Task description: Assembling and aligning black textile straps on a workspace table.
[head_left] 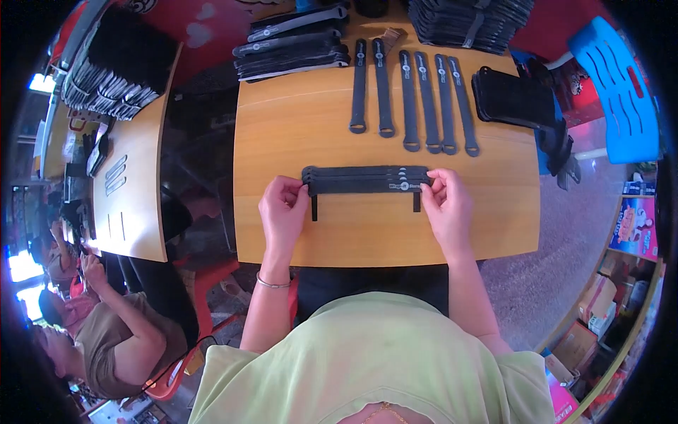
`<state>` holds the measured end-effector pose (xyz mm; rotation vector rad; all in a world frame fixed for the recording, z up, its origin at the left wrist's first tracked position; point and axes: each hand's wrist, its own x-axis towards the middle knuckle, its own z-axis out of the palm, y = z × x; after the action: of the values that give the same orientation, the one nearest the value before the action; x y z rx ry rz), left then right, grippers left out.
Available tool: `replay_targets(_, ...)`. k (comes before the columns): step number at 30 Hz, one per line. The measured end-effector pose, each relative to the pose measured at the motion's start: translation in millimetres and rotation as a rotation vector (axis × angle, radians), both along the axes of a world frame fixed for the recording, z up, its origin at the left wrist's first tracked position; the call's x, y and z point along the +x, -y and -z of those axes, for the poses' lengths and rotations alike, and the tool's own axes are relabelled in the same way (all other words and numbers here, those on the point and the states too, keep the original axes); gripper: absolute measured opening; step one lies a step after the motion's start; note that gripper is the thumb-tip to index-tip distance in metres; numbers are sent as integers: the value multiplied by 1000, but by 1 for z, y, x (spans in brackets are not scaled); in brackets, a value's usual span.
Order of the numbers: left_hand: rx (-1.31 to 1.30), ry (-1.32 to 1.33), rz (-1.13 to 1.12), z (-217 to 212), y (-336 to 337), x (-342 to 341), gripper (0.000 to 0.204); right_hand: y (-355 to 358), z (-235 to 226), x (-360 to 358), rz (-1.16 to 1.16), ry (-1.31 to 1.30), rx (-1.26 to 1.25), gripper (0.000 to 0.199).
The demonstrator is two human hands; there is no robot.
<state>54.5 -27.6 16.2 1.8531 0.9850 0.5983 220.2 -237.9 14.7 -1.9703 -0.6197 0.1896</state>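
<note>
Several black fabric straps, laid in an overlapping row with pale print near their right ends, lie crosswise in front of me on the wooden table. My left hand pinches their left end between thumb and fingers. At the right end, my right hand is closed on the straps in the same way. Two narrow black strips stick out below the row toward me, one near each hand. Further back, several loose black straps with a slotted near end lie lengthwise side by side.
Bundled black straps are piled at the table's back left, with another large pile at the back. A dark stack sits by the right edge, near a blue plastic stool. At left, a person sits by another table.
</note>
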Motion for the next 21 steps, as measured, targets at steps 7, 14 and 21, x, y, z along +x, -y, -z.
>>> replay_targets(7,397,-114,0,-20,11,-2,15,1,-6,-1,-19,80,133,16)
replay_targets(14,705,-269,644,-29,39,15,56,1,-4,-3,-138,221,54,14)
replay_targets(21,700,-402,741,-24,41,16,67,-2,-2,-4,-123,243,1,13)
